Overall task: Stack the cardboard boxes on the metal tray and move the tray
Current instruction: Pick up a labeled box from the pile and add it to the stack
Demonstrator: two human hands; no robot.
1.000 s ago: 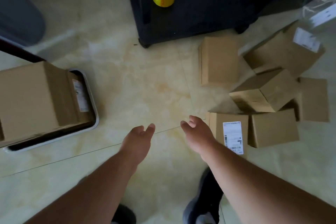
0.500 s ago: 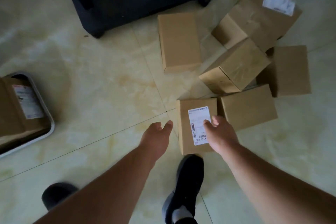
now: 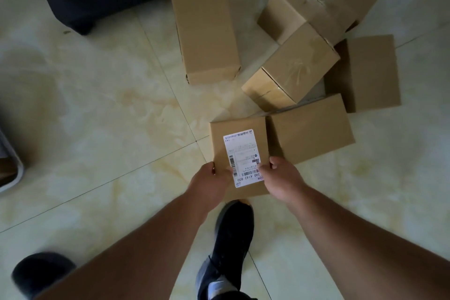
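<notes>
Left hand [image 3: 211, 181] grip clamped on labelled cardboard box [image 3: 239, 139] left edge, right hand [image 3: 280, 179] grip clamped on right edge, box above floor [image 3: 109, 109]

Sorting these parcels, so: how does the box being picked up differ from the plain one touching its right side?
The labelled box carries a white shipping label on top; the plain box shows bare cardboard. The labelled box is gripped by the left hand and right hand; the plain box is untouched. The labelled box's top looks narrower than the plain box's. Both are brown, closed cardboard boxes.
</notes>
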